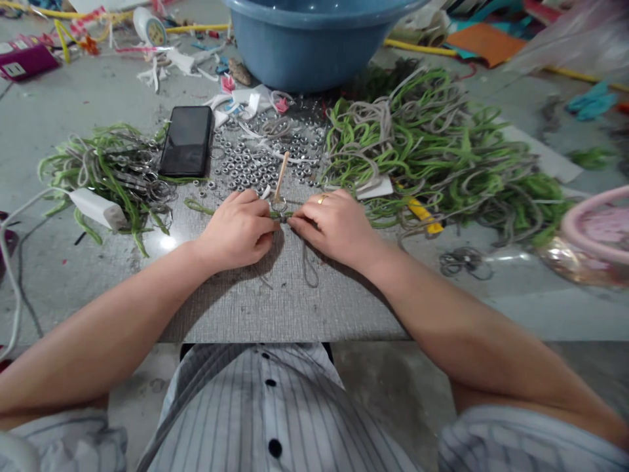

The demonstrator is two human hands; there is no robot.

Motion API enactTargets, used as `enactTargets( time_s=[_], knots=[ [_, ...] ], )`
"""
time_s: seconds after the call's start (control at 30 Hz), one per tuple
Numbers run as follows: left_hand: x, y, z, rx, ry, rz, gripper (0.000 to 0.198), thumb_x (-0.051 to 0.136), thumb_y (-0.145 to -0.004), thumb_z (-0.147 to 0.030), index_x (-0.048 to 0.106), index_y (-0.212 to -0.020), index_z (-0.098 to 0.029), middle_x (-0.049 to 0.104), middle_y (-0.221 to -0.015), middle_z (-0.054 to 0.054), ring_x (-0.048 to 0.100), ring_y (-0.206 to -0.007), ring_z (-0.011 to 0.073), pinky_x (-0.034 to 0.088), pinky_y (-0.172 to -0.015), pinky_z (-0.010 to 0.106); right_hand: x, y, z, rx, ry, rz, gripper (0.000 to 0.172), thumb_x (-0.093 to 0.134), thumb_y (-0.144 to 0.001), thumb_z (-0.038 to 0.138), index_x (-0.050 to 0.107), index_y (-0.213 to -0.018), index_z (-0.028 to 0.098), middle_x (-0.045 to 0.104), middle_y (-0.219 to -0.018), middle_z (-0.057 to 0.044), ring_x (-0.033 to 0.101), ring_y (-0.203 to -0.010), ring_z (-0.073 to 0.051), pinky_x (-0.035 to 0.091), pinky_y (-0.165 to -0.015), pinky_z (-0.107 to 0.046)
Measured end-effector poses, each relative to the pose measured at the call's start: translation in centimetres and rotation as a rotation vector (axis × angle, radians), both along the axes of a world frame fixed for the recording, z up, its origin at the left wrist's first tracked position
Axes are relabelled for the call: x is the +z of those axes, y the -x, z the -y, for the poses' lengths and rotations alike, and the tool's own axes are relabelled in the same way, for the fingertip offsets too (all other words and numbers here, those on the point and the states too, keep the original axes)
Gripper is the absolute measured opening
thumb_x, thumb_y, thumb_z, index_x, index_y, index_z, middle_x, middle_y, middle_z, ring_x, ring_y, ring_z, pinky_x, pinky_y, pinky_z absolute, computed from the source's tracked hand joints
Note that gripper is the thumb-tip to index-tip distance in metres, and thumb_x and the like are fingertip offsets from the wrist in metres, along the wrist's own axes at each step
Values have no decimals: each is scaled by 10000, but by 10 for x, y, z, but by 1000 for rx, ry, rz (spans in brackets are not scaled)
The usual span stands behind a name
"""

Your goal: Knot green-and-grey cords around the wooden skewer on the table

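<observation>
At table centre, cord [200, 208] is in both hands: left hand [240, 228] and right hand [339, 226] each pinching it, fingertips nearly meeting. Long axis roughly 9 to 3 o'clock; green loop end sticks out past left hand, toward 9. Surface: grey textured tabletop [230, 311]. Phone [187, 141] at 10, cord heap [442, 144] at 2, blue basin [314, 49] at 12. Grey floor [388, 393] below table edge.

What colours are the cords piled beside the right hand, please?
The cords are green and grey; head view.
</observation>
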State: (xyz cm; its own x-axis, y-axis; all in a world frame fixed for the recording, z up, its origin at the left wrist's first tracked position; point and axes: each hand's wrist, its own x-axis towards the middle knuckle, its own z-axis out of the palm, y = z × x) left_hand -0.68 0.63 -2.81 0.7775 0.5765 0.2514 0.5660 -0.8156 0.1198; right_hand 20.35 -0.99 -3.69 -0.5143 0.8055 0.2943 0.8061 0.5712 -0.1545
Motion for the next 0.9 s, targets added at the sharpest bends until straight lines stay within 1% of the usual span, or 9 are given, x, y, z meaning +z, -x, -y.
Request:
enactTargets(
  time_s=[0.13,0.33,0.4,0.47,0.57,0.7,0.8,0.9],
  knots=[
    [-1,1,0,-5,-10,8,285,488,-805,-190,761,-885,-191,654,-784,69,534,-811,226,401,-729,370,-1,2,1,57,49,-30,300,491,-950,356,675,-821,158,677,-759,-61,615,-763,-210,347,-745,-338],
    [0,1,0,-5,-19,-10,275,484,-810,-194,754,-861,-187,651,-786,72,532,-817,228,400,-724,372,-4,1,0,104,65,-62,461,373,-991,453,689,-827,161,672,-741,-60,612,-750,-199,349,-744,-337],
    [0,1,0,-4,-18,-13,273,482,-810,-195,752,-846,-186,650,-785,74,533,-819,229,401,-722,371,-4,1,0,110,74,-76,485,363,-989,480,690,-819,164,671,-736,-57,610,-746,-193,348,-740,-336],
    [1,1,0,-5,-16,-16,267,485,-806,-194,751,-832,-186,649,-777,73,532,-812,225,401,-719,367,-2,1,-1,102,77,-87,467,388,-981,480,686,-794,172,668,-727,-52,606,-734,-187,351,-735,-335],
    [2,1,0,-6,0,5,271,488,-803,-191,753,-859,-186,651,-777,73,532,-806,221,407,-728,366,4,-3,-2,59,66,-128,386,451,-962,423,677,-758,187,666,-720,-46,600,-715,-181,370,-718,-332],
    [5,2,0,12,14,58,266,480,-797,-170,741,-852,-171,658,-778,76,530,-792,220,416,-729,368,13,-18,-7,-38,89,-211,235,493,-911,307,682,-812,208,683,-790,-51,596,-718,-187,410,-667,-321],
    [6,2,-1,27,5,66,266,462,-803,-159,727,-832,-168,660,-767,73,528,-773,217,410,-712,368,18,-28,-11,-73,134,-128,152,543,-846,254,682,-891,209,695,-923,-71,606,-734,-193,416,-645,-320],
    [6,2,-1,20,9,66,269,452,-812,-156,720,-824,-171,659,-762,72,528,-770,217,406,-709,369,22,-32,-11,-54,226,53,185,569,-802,245,671,-953,207,691,-1000,-83,629,-803,-222,409,-635,-322]
  ],
)
